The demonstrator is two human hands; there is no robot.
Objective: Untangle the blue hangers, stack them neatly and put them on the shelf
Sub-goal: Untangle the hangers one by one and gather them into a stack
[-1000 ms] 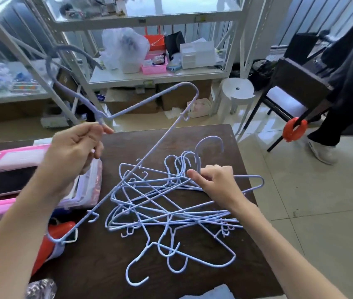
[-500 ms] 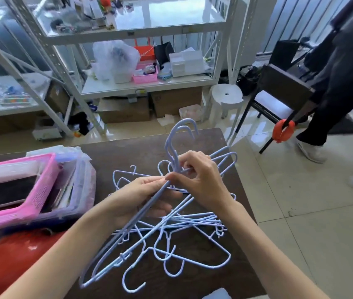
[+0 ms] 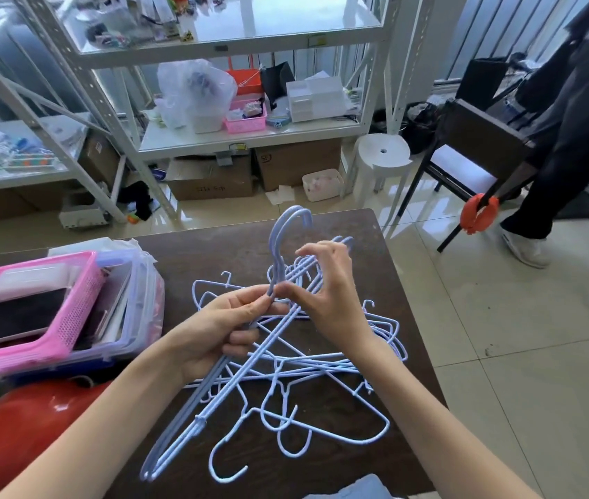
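Table (image 3: 386, 268) carries the hanger pile (image 3: 321, 369) at its centre. Pink basket (image 3: 80, 304) sits in a clear bin left of the pile; a red object (image 3: 22, 430) lies below the bin. Shelf (image 3: 249, 138) stands beyond the table's far edge, well apart from the pile. Left hand (image 3: 221, 325) grips two aligned hangers (image 3: 278, 253) at the neck, raised above the pile. Right hand (image 3: 325, 297) pinches the same neck with thumb and forefinger, other fingers spread.
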